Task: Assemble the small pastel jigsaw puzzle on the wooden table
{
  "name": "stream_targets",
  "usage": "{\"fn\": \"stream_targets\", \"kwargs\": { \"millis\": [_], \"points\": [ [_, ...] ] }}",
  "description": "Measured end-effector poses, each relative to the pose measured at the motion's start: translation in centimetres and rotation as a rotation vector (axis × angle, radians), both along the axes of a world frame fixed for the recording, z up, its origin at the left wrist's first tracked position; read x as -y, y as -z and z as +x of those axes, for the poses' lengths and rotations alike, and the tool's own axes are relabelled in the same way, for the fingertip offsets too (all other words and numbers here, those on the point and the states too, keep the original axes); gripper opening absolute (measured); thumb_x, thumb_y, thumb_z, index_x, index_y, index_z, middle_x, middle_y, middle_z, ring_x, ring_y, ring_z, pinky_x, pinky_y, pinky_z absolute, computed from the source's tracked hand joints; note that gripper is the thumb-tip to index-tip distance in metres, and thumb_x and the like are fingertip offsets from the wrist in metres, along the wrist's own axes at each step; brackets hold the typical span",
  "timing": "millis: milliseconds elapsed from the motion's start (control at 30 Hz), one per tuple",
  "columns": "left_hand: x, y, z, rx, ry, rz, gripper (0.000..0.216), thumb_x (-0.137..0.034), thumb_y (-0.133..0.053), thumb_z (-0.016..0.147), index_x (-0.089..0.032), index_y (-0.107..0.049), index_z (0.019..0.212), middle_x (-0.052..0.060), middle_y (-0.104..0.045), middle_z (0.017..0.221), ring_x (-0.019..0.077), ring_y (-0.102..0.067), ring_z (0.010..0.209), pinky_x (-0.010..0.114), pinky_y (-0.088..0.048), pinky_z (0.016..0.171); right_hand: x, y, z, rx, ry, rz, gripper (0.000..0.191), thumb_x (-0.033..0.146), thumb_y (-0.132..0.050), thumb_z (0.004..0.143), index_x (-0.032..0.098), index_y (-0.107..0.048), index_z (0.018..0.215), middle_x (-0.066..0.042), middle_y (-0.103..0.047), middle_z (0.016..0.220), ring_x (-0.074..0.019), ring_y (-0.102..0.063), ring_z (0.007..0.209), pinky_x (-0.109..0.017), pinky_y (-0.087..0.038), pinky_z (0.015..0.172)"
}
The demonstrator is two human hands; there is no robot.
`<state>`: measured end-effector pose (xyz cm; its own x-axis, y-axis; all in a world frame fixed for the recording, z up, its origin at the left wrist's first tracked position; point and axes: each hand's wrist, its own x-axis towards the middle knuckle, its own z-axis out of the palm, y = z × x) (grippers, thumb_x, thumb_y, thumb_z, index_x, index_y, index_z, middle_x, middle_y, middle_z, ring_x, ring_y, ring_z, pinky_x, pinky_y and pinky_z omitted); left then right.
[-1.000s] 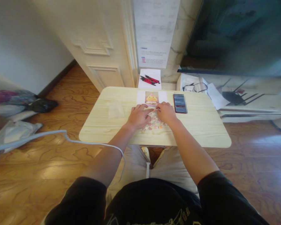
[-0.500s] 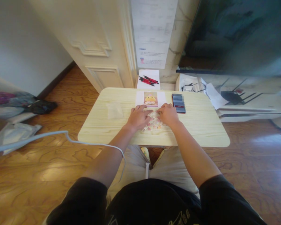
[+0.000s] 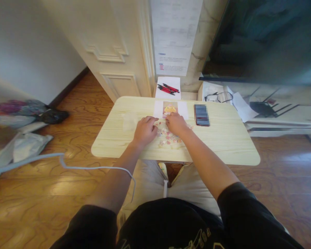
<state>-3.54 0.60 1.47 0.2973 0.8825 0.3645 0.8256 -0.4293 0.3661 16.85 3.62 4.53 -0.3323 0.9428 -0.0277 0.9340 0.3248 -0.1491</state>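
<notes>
Working with two bare hands over small pink, white and orange bits (image 3: 169, 139) on a pale wood-grain table (image 3: 223, 145). Bits lie scattered between the hands and toward the near edge, a few showing past the right wrist; too small to tell exactly what they are. Left hand (image 3: 145, 130) at their left side, fingers bent, index pointing inward, thumb tucked toward the bits; can't tell if it pinches anything. Right hand (image 3: 176, 123) at their far side, fingers curled down and overlapping the lower edge of a printed picture (image 3: 170, 106) with a yellow figure; grip hidden, can't tell. Picture sits on white paper (image 3: 158, 108) beyond the bits. Phone (image 3: 201, 116) right of that, near but apart. Faint translucent sheet (image 3: 129, 121) left of the left hand. Red-and-black pens (image 3: 168, 89) on another paper past the table.
</notes>
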Motion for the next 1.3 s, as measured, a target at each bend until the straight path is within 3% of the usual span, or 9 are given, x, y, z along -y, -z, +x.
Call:
{"fn": "stream_targets", "kwargs": {
  "millis": [267,500,667,933,1100,1300],
  "points": [
    [0.5,0.9,-2.1,0.032,0.068,-0.014,0.035,-0.021,-0.054,0.092,-0.021,-0.079,0.116,0.007,-0.075,0.118,0.0272,-0.068,0.109,0.045,-0.054,0.103,-0.5,1.0,0.0,-0.155,0.041,0.022,0.019,0.021,-0.055,0.102,0.020,-0.073,0.110,-0.012,-0.070,0.121,-0.0277,-0.063,0.114,-0.039,-0.051,0.100],
    [0.8,1.3,-1.0,0.007,0.152,0.000,0.037,-0.021,-0.056,0.092,-0.023,-0.079,0.121,0.007,-0.074,0.125,0.0274,-0.066,0.115,0.046,-0.053,0.107,-0.1,1.7,0.7,-0.218,-0.022,0.122,0.016,0.022,-0.060,0.100,0.022,-0.076,0.103,-0.009,-0.071,0.111,-0.0261,-0.063,0.112,-0.036,-0.049,0.100],
    [0.7,1.0,-0.1,-0.012,0.146,-0.002,0.039,-0.024,-0.053,0.097,-0.025,-0.078,0.127,0.008,-0.070,0.132,0.0276,-0.064,0.121,0.047,-0.051,0.110,0.3,1.6,1.5,-0.227,-0.049,0.076,0.021,0.026,-0.062,0.101,0.023,-0.080,0.112,-0.009,-0.071,0.117,-0.0253,-0.062,0.117,-0.036,-0.048,0.105],
    [0.9,0.6,1.1,-0.107,0.163,-0.031,0.041,-0.027,-0.054,0.097,-0.028,-0.075,0.132,0.005,-0.070,0.140,0.0291,-0.060,0.128,0.049,-0.048,0.110,1.7,0.7,1.7,-0.100,0.033,0.060,0.030,0.037,-0.060,0.103,0.021,-0.078,0.121,-0.015,-0.068,0.128,-0.0309,-0.060,0.121,-0.041,-0.049,0.103],
    [1.3,0.5,1.4,-0.119,0.160,-0.052,0.040,-0.027,-0.053,0.098,-0.028,-0.075,0.131,0.002,-0.072,0.142,0.0282,-0.060,0.131,0.048,-0.046,0.111,1.9,0.8,1.1,-0.097,0.073,0.025,0.027,0.036,-0.064,0.098,0.021,-0.079,0.115,-0.014,-0.067,0.133,-0.0309,-0.058,0.128,-0.041,-0.050,0.106],
    [1.4,0.3,1.2,-0.128,0.123,-0.050,0.038,-0.027,-0.052,0.098,-0.027,-0.077,0.127,0.002,-0.074,0.139,0.0289,-0.061,0.129,0.050,-0.046,0.109,1.5,1.3,0.7,-0.194,0.135,0.020,0.019,0.029,-0.071,0.089,0.021,-0.079,0.105,-0.012,-0.071,0.125,-0.0296,-0.063,0.119,-0.041,-0.051,0.104]
  ]
}}
